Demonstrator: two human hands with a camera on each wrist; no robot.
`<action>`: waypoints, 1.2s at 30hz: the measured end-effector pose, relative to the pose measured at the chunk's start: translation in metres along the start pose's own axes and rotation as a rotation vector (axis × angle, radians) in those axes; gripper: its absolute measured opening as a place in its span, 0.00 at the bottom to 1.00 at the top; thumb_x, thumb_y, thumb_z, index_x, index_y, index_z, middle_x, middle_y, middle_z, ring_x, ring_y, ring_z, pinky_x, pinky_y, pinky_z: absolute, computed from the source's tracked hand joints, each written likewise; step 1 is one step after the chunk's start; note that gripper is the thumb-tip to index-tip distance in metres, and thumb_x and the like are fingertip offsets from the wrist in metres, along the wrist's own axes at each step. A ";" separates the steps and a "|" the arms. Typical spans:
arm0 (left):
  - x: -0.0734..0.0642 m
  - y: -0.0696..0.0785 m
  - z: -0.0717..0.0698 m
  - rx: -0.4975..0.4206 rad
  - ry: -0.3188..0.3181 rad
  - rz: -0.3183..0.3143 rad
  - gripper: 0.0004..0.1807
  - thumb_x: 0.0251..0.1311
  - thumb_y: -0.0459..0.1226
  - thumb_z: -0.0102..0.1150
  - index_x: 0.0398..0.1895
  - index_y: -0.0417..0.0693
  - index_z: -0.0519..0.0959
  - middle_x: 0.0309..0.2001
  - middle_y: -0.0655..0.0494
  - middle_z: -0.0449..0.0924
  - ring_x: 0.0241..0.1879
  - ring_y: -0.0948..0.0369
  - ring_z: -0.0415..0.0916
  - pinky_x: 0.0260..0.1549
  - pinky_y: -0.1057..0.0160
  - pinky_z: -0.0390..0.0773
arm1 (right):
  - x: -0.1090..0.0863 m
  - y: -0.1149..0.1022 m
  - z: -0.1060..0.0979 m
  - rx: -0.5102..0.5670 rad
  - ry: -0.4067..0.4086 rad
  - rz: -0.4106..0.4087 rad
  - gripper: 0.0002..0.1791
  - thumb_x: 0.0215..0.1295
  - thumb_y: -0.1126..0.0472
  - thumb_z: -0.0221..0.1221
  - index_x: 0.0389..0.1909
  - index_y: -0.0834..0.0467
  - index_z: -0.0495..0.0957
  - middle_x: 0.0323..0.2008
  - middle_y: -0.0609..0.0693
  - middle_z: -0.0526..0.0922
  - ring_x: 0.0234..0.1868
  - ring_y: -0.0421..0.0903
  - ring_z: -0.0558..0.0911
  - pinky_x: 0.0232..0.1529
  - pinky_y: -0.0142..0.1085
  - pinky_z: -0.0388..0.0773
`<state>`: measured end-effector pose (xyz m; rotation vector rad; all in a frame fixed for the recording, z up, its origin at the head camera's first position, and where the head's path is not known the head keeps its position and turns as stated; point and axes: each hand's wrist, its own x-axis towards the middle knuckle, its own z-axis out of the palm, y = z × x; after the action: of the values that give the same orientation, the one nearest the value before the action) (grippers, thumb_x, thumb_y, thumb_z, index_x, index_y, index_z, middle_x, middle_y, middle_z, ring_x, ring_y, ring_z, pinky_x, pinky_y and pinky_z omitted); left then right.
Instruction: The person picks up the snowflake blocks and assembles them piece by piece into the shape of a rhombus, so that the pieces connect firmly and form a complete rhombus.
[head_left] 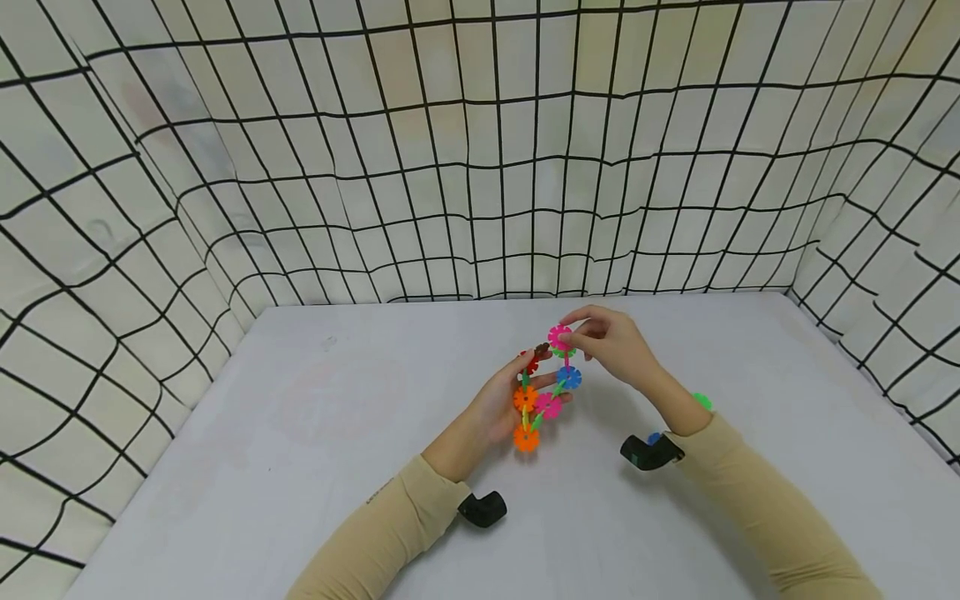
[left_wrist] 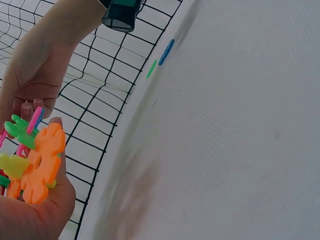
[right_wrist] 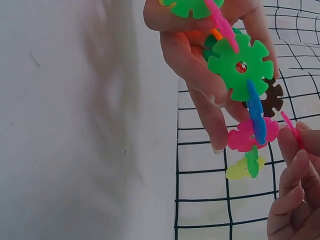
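Observation:
A chain of interlocking plastic flower-shaped discs hangs in my left hand (head_left: 491,408), whose thumb and fingers grip its red and brown end. In the head view, an orange disc (head_left: 527,439) forms the low bend, and a blue disc (head_left: 569,377) sits on the rising right side. My right hand (head_left: 621,348) pinches a pink disc (head_left: 558,335) between thumb and fingertip, right at the chain's upper green disc. The right wrist view shows this pinched pink disc (right_wrist: 292,131) edge-on, near a brown disc (right_wrist: 273,100). Part of the chain is hidden behind left fingers.
On the white table (head_left: 300,433), a loose green disc (head_left: 702,401) and a blue disc (head_left: 654,438) lie by the right forearm, partly covered by it. Black wrist cameras (head_left: 483,509) stick out from both sleeves. A black grid net (head_left: 495,167) encloses the back and sides.

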<state>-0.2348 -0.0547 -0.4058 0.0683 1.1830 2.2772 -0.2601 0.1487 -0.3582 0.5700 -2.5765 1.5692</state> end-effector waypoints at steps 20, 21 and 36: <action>0.002 -0.002 -0.001 0.031 0.008 -0.008 0.24 0.80 0.50 0.42 0.73 0.54 0.67 0.60 0.44 0.79 0.42 0.53 0.87 0.43 0.59 0.85 | 0.003 0.000 0.004 -0.033 -0.010 0.012 0.13 0.70 0.63 0.65 0.52 0.65 0.83 0.31 0.54 0.87 0.29 0.56 0.79 0.28 0.34 0.75; 0.001 -0.002 -0.001 0.033 0.011 -0.008 0.24 0.80 0.50 0.43 0.73 0.54 0.67 0.61 0.44 0.79 0.42 0.53 0.87 0.42 0.59 0.85 | 0.003 0.000 0.004 -0.031 -0.009 0.016 0.13 0.70 0.63 0.65 0.52 0.65 0.83 0.31 0.54 0.87 0.30 0.58 0.79 0.29 0.35 0.76; 0.000 0.001 -0.001 0.022 0.047 -0.026 0.23 0.80 0.49 0.45 0.72 0.52 0.70 0.59 0.46 0.80 0.44 0.50 0.86 0.56 0.47 0.78 | 0.001 -0.002 0.010 0.051 0.012 0.035 0.12 0.70 0.63 0.65 0.50 0.65 0.85 0.33 0.53 0.88 0.27 0.49 0.76 0.25 0.31 0.70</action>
<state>-0.2357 -0.0555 -0.4059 0.0075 1.2263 2.2550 -0.2587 0.1384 -0.3609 0.5204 -2.5584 1.6484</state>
